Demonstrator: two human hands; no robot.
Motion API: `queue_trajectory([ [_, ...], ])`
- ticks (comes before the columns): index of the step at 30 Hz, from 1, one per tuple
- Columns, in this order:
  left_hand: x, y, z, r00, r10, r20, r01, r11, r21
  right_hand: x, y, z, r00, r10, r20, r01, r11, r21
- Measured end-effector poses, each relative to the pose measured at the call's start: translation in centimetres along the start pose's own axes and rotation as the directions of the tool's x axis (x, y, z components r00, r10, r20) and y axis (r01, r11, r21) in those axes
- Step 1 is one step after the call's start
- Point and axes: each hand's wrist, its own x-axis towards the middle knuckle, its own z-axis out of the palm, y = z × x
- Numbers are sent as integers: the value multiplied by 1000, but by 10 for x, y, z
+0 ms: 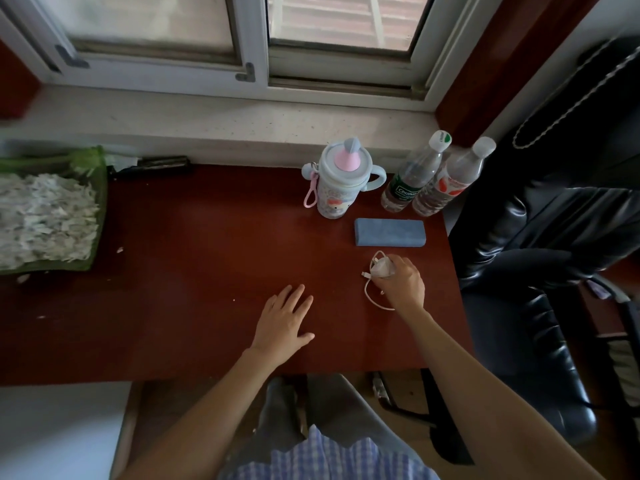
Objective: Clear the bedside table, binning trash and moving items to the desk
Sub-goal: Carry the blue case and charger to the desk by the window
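Observation:
My right hand (403,284) rests on the red-brown desk (194,265) and is closed around a white charger plug (381,268), whose thin white cable (369,294) loops on the wood beside it. My left hand (282,323) lies flat on the desk with fingers spread, holding nothing. Just beyond the charger lies a blue rectangular case (389,232). Behind it stand a pale blue children's drinking bottle (337,180) with a pink spout and two clear plastic water bottles (412,174) (450,180).
A green tray (98,202) full of white shredded scraps sits at the desk's left end. A black leather chair (540,237) stands close against the right side. A window sill (207,123) runs behind the desk. A dark object (162,163) lies at the back edge.

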Motion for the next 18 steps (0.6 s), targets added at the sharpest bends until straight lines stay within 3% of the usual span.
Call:
queue_trajectory([
  [13,1,0,-1,999,-13,43,11,1000,28,-6,2,-2,996,41,84,-37,998,-43],
  [18,1,5,-8,996,-26,86,19,997,78,-42,15,-10,1000,8,-6,-9,998,-55],
])
